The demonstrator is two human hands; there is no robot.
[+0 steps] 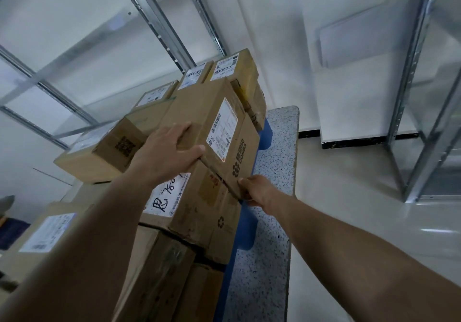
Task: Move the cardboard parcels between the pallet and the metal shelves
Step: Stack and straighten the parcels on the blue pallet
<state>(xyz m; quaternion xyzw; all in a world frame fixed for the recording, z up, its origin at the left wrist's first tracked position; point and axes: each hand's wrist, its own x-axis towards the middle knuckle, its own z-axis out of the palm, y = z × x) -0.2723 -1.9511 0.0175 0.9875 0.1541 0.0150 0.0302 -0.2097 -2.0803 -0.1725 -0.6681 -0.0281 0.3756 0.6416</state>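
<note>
**Cardboard parcel on the stack: handling notes**

Cardboard parcel (pixel 212 132) sat tilted on top of the stacked boxes, its near edge raised off the box with handwritten characters (pixel 189 204) beneath it. Left hand (pixel 166 155) lay on the near top face, fingers spread over the surface and thumb wrapped round the near edge. Right hand (pixel 258 192) gripped the lower near corner from underneath, fingers hidden under the box.

Judgement on handling: stiff corrugated walls, taped seams, medium size; weight unknown, though 2 hands at opposite corners suggested some heft. Smooth board and a glossy shipping label (pixel 223 130) could slip against a dry palm, so bottom edges and corners looked the safest hold. Contents unseen; fragility could not be told.

Surface: the stack rested on a blue pallet (pixel 265 132), mostly covered. Neighbouring parcels touched on the left and behind, so a straight lift seemed wiser than a slide.

Room: pale glossy floor (pixel 349 222), white walls, bare metal shelves (pixel 421 112) standing to the right, more racking (pixel 159 22) to the left.
</note>
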